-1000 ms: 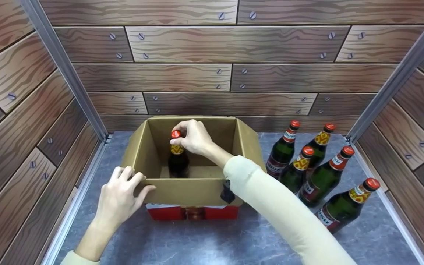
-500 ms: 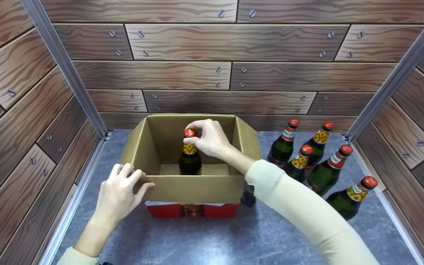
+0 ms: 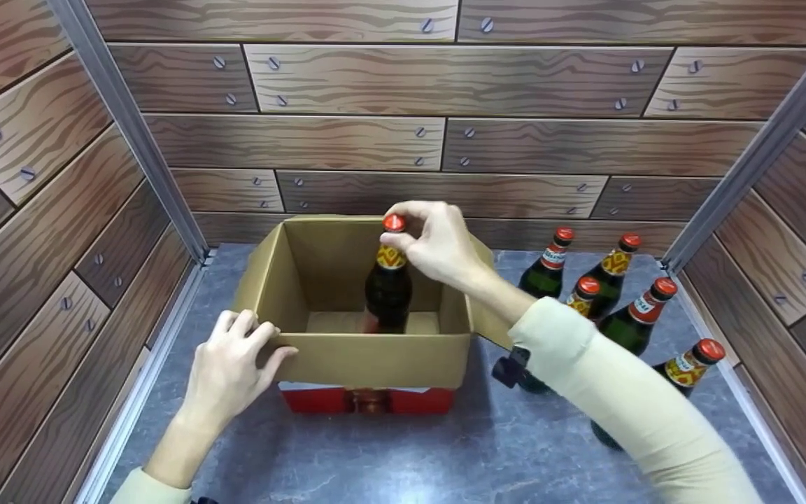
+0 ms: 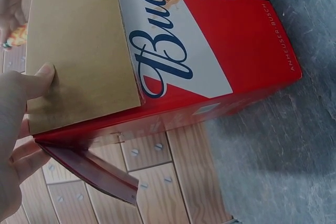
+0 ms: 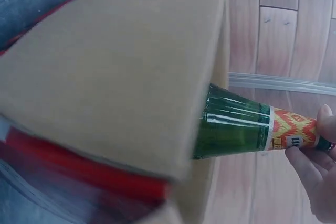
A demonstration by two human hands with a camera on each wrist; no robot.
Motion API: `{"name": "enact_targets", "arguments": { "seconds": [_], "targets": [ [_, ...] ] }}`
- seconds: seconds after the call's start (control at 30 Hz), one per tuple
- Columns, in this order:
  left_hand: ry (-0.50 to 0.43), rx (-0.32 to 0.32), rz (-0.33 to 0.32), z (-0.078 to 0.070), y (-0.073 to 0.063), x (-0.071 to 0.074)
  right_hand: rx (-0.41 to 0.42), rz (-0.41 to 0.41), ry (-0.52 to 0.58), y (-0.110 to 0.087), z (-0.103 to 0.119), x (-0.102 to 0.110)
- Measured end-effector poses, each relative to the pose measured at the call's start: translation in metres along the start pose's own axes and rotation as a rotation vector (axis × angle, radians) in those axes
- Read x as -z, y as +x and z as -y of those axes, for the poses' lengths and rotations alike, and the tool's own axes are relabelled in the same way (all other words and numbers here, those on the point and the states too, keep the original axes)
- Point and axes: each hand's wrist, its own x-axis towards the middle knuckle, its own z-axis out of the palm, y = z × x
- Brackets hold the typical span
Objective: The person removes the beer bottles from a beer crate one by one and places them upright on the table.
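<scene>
In the head view my right hand pinches a beer bottle by its neck, just under the red cap. The bottle is upright inside the opened cardboard box, its base hidden by the front flap. The right wrist view shows the green glass rising past a brown flap, with thumb and fingers round the patterned neck label. My left hand grips the front left corner of the box. In the left wrist view its thumb presses the flap's brown face, fingers behind.
Several green beer bottles with red caps stand upright on the grey surface, right of the box, partly behind my right sleeve. Wood-patterned walls with metal corner strips enclose the back and sides.
My right hand has moved rightward with the bottle inside the box and raised it, so more of the bottle shows. The left hand keeps its hold on the box corner.
</scene>
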Motion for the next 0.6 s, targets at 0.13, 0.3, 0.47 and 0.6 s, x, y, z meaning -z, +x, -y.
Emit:
{"name": "enact_targets", "arguments": {
  "seconds": [0.13, 0.3, 0.47, 0.6],
  "targets": [
    [0.006, 0.006, 0.0, 0.0, 0.0, 0.001, 0.002, -0.015, 0.047, 0.0, 0.012, 0.016],
    [0.007, 0.012, -0.004, 0.0, 0.0, 0.0, 0.034, -0.039, 0.021, -0.001, 0.027, 0.035],
    [0.006, 0.006, -0.004, 0.0, -0.001, -0.001, 0.08, -0.075, -0.019, -0.002, 0.041, 0.056],
    [0.007, -0.001, -0.006, 0.0, -0.002, -0.001, 0.083, -0.08, 0.02, -0.002, 0.053, 0.075]
  ]
}}
